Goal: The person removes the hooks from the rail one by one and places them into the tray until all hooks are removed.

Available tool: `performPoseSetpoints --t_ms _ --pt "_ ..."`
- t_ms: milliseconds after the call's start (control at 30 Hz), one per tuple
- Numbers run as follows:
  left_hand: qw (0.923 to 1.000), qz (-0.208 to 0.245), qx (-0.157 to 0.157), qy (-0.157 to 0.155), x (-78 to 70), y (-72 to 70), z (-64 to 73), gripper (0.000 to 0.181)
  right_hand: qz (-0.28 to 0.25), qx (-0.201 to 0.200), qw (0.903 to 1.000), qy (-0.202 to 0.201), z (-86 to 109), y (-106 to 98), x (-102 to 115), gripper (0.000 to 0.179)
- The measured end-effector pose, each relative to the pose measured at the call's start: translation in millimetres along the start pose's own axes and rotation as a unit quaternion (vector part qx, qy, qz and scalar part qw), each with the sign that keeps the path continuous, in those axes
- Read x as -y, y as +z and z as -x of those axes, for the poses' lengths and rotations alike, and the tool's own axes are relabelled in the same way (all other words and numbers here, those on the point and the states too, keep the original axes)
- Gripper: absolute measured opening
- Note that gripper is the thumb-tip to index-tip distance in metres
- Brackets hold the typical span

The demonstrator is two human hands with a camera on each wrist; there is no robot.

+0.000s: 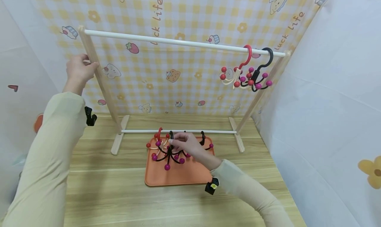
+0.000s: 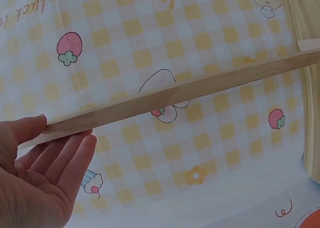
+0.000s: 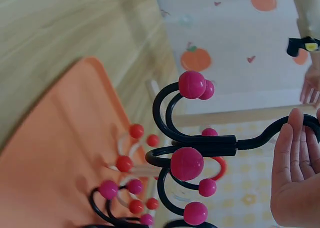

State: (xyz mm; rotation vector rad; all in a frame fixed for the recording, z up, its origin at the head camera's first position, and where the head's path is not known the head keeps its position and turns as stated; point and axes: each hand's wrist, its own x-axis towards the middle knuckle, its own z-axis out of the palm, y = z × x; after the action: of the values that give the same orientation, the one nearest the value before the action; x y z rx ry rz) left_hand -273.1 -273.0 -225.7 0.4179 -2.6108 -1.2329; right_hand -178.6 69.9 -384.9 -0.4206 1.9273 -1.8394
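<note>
My left hand (image 1: 78, 71) pinches the left wooden post (image 2: 175, 93) of a hanging rack between thumb and fingers, near its upper part. My right hand (image 1: 190, 146) holds a black octopus-style hanger (image 3: 212, 146) by its hook. Magenta balls tip the hanger's curved arms, and it is above an orange tray (image 1: 175, 180). In the right wrist view the hook passes behind the fingers, partly hidden. On the tray lie a red-hooked hanger (image 1: 159, 133) with cream arms and red balls, and black hangers (image 1: 202, 139) with magenta balls, partly covered by my hand.
On the right end of the rack's white top rod (image 1: 178, 41) hang a red-hooked hanger (image 1: 247, 56) and a black hanger (image 1: 269, 56). A lower white rod (image 1: 220, 131) runs just behind the tray. A checked cloth (image 1: 166, 101) covers the back; a white wall (image 1: 324, 104) stands right.
</note>
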Motion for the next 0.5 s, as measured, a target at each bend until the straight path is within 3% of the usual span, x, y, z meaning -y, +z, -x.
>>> performPoseSetpoints --t_ms 267,500 --pt "1.0 0.003 0.003 0.001 0.5 0.4 0.6 0.053 0.007 0.023 0.9996 0.01 -1.7 17.9 -24.1 0.019" --pt "1.0 0.005 0.006 0.0 0.4 0.6 1.3 0.054 -0.007 0.017 0.9997 0.017 -5.2 29.5 -42.8 0.02"
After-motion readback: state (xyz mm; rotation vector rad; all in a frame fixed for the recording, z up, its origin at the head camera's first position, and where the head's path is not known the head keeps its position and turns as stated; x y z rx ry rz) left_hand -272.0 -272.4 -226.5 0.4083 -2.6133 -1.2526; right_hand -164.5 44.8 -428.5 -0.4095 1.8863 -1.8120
